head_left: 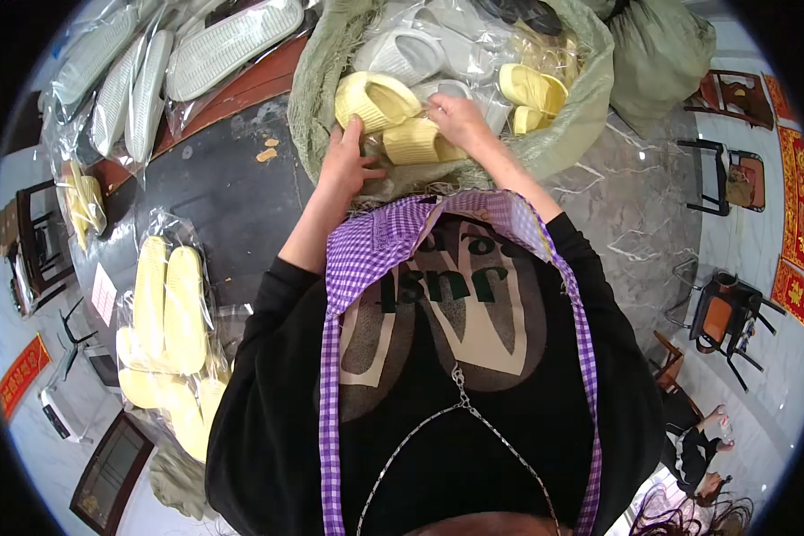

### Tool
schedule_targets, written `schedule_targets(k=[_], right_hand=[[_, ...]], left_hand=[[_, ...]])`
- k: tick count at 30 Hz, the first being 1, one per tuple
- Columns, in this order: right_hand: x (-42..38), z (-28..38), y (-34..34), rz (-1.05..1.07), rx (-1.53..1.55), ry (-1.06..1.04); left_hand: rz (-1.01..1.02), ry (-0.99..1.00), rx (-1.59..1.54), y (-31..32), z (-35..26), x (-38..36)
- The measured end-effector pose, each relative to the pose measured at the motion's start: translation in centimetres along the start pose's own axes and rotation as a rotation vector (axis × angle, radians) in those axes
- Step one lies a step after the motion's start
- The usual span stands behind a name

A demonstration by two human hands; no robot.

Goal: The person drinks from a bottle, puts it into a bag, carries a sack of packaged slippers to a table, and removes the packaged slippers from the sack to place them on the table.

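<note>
A green woven sack (590, 125) stands open at the top centre, with grey and yellow slippers in it. My left hand (347, 161) is at the sack's left side, its thumb against a yellow slipper (375, 100) and its other fingers spread below. Over a second yellow slipper (413, 143), my right hand (458, 122) is bent with its fingers pressed together beside a grey slipper; what they hold, if anything, is hidden. More yellow slippers (531, 89) lie at the sack's right, and a grey slipper (400, 55) lies behind.
Bagged grey slippers (232, 49) lie at the upper left of the dark table (232, 188). Bagged yellow slippers (185, 308) are at its lower left, near a pink paper (104, 295). Chairs (728, 313) stand at the right. A person (692, 451) is at the lower right.
</note>
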State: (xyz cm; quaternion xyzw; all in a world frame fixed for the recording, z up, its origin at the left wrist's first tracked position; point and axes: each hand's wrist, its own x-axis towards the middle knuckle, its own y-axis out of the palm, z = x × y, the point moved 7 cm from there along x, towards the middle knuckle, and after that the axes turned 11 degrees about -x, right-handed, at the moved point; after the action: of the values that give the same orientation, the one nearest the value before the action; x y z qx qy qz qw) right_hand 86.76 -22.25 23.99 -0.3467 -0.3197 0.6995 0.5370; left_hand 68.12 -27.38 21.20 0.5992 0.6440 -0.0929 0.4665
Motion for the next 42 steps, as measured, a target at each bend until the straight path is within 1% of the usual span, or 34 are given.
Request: schedule_targets(k=[1,4,5,6,7,9,10,13,14,15,17,18,22,25,29,32,34,37,41,42], right_hand=[[-0.5,1.1,-0.3,0.002,-0.016,-0.023],[-1.7,4.1,-1.8,-0.013,-0.094,-0.105],[-2.4,5.1,-2.8,-0.031,-0.114,-0.142],[-3.3,6.1,-4.1,-0.046,-0.133,-0.178],[-4.4,7.4,-5.5,-0.06,-0.15,-0.213],[-7.1,10.8,-8.4,-0.155,-0.202,-0.44],[-8.6,12.7,-10.6,-0.178,-0.235,-0.473],[-11.6,17.3,-15.0,-0.236,-0.42,-0.563],[-12.2,18.0,-15.5,-0.258,-0.497,-0.595],[-12.4,18.8,-15.7,-0.331,-0.527,-0.637],[-12.5,20.5,-15.4,-0.486,-0.588,-0.725],[-11.8,20.5,-14.1,-0.528,-0.638,-0.75],[-9.7,20.0,-9.2,-0.463,-0.627,-0.715],[-10.0,19.9,-7.9,-0.334,-0.408,-0.796],[-10.7,19.1,-7.7,-0.18,-0.21,-0.888],[-10.1,15.6,-8.7,-0.37,-0.122,-0.898],[-9.8,13.6,-11.0,-0.391,0.103,-0.596],[-9.1,9.9,-11.0,-0.39,0.286,-0.349],[-8.5,9.3,-10.0,-0.288,0.268,-0.294],[-8.0,9.1,-9.0,-0.171,0.368,-0.249]], left_hand=[[0.009,-0.048,-0.064,-0.1,0.6,0.5],[0.239,-0.12,-0.269,-0.3,2.9,2.3],[0.32,-0.147,-0.335,1.9,1.7,1.0],[0.178,-0.096,-0.252,2.3,1.2,-0.8],[0.285,-0.124,-0.317,2.8,1.3,-1.8],[0.497,-0.179,-0.446,3.4,1.0,-3.7],[0.469,-0.121,-0.393,4.4,-0.2,-6.0],[0.698,-0.176,-0.778,6.1,-2.4,-8.1],[0.778,-0.196,-0.905,6.5,-3.2,-8.7],[0.84,-0.198,-0.971,7.0,-4.0,-8.6],[0.898,-0.163,-1.006,7.9,-5.3,-8.4],[0.914,-0.125,-1.003,8.5,-6.0,-7.7],[0.956,-0.004,-0.979,10.8,-8.3,-5.1],[0.961,0.068,-0.974,11.2,-9.7,-4.5],[0.959,0.159,-0.994,9.8,-11.1,-4.9],[0.942,0.228,-1.013,7.8,-12.0,-5.6],[0.93,0.27,-1.028,6.5,-12.6,-5.9],[0.924,0.317,-1.037,5.3,-13.5,-6.2],[0.912,0.349,-1.032,4.8,-14.3,-6.4],[0.916,0.353,-1.031,4.7,-14.6,-6.3]])
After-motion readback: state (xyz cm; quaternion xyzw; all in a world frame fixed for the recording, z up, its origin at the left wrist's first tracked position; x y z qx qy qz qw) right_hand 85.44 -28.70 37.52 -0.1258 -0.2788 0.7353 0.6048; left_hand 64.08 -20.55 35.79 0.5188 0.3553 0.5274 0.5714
